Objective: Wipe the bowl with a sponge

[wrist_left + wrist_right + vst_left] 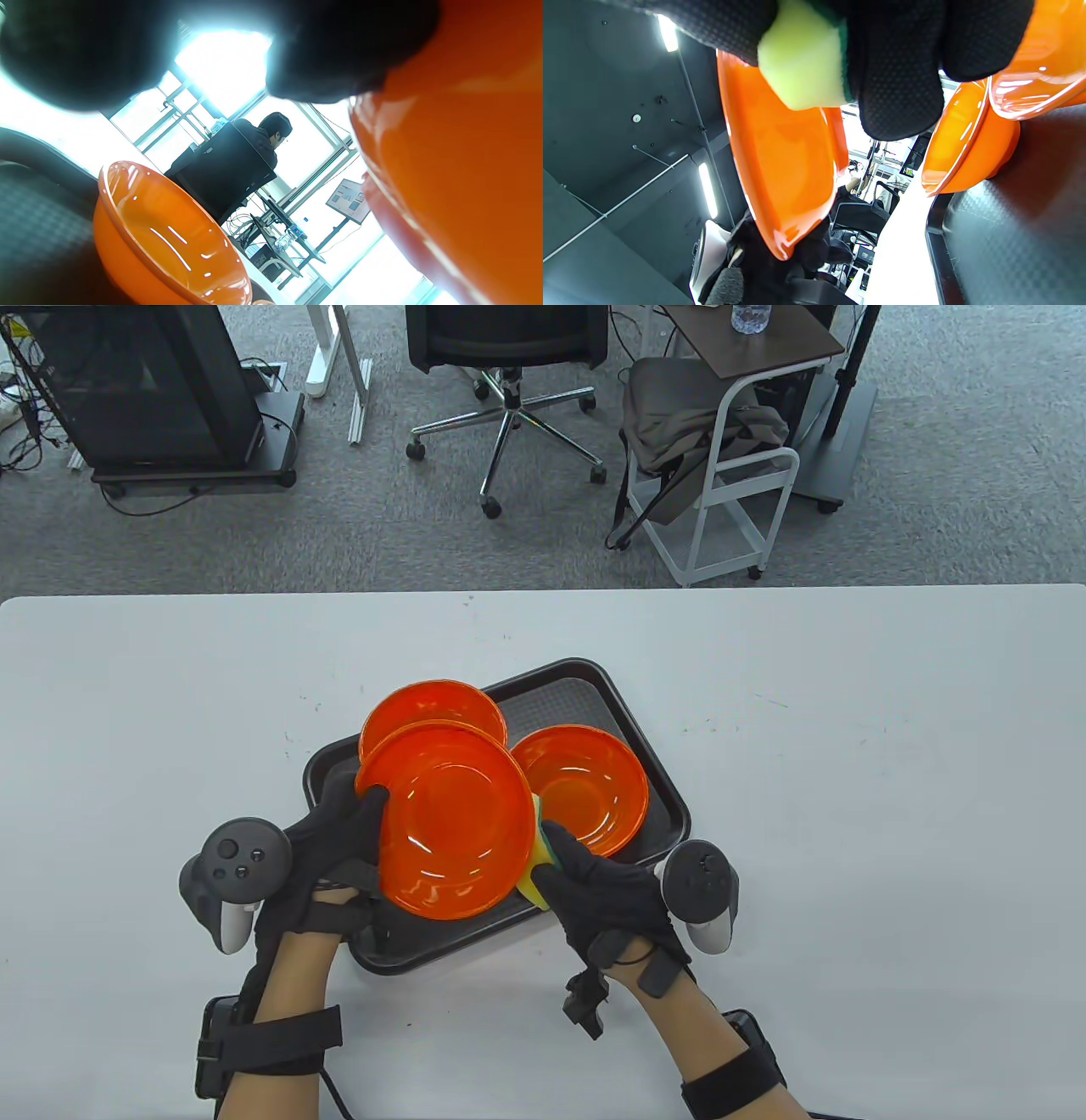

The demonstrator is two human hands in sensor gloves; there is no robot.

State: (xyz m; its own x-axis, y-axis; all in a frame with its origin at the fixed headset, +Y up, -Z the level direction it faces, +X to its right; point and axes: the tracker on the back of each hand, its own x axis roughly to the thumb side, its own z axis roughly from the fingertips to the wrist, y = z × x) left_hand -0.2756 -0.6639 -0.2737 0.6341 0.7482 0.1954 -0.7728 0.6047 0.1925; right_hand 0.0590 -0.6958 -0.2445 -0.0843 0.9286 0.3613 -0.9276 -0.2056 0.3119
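Note:
My left hand (344,823) grips the left rim of an orange bowl (450,823) and holds it tilted above the black tray (662,780). The bowl's underside fills the right of the left wrist view (458,169). My right hand (594,882) holds a yellow and green sponge (540,857) against the bowl's right rim. In the right wrist view the sponge (801,63) sits between my gloved fingers (899,84), pressed on the outside of the held bowl (780,161).
Two more orange bowls lie in the tray, one at the back left (433,708) and one at the right (585,785). The tray sits on a white table (848,814). Beyond the table's far edge stand an office chair (509,381) and a white cart (730,475).

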